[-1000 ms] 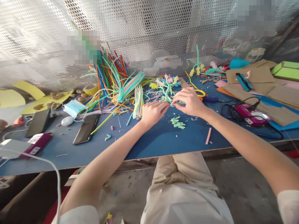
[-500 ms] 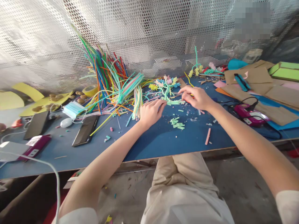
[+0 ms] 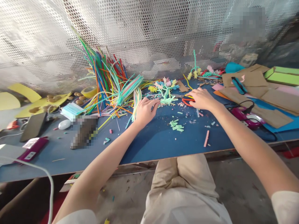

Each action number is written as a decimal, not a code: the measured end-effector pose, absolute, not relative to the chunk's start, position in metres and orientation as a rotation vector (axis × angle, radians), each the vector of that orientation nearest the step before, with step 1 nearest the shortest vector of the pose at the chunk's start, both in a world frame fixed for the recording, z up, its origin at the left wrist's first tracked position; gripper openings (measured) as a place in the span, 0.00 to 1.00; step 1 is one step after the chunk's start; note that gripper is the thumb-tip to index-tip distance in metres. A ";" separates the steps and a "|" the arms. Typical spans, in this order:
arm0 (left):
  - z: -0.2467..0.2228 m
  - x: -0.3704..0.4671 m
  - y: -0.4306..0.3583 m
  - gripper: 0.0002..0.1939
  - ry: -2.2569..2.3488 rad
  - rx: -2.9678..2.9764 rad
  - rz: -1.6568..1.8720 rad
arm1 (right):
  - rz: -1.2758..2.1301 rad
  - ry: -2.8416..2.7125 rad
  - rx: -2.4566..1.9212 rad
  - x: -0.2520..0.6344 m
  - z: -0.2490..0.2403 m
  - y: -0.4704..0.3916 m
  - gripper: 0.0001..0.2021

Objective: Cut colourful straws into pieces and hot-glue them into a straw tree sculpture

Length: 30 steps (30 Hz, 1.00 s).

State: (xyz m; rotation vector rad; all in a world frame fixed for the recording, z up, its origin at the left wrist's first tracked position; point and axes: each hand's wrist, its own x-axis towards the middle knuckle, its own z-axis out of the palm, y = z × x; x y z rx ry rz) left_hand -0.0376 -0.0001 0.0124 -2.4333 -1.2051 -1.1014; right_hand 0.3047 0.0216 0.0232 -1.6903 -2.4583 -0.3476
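Observation:
My left hand (image 3: 146, 112) is closed, its thumb and fingers pinched at the left end of a pale green pipe cleaner (image 3: 168, 101) close to the table. My right hand (image 3: 202, 99) has its fingers closed over the orange-red handles of a pair of scissors (image 3: 187, 101), whose blades point left. Just behind the pale green piece lies a branching pipe-cleaner tree (image 3: 166, 88) with mint stems and pink, blue and yellow tips. In front of both hands is a small heap of cut green pieces (image 3: 177, 125).
A large bundle of coloured pipe cleaners (image 3: 102, 74) leans on the perforated metal screen (image 3: 130, 28). At left are a face mask (image 3: 71, 110), a white mouse (image 3: 64, 124) and yellow tape (image 3: 89, 91). To the right lie cardboard sheets (image 3: 245, 79) and a magenta power strip (image 3: 249, 119).
My right hand has moved slightly right, away from the pale green pipe cleaner and onto the scissors, whose handles now show. My left hand stays at the pipe cleaner's left end.

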 end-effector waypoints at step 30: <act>0.018 -0.033 -0.013 0.20 -1.473 -2.552 -1.950 | -0.004 -1.863 -1.349 0.286 0.028 0.010 0.24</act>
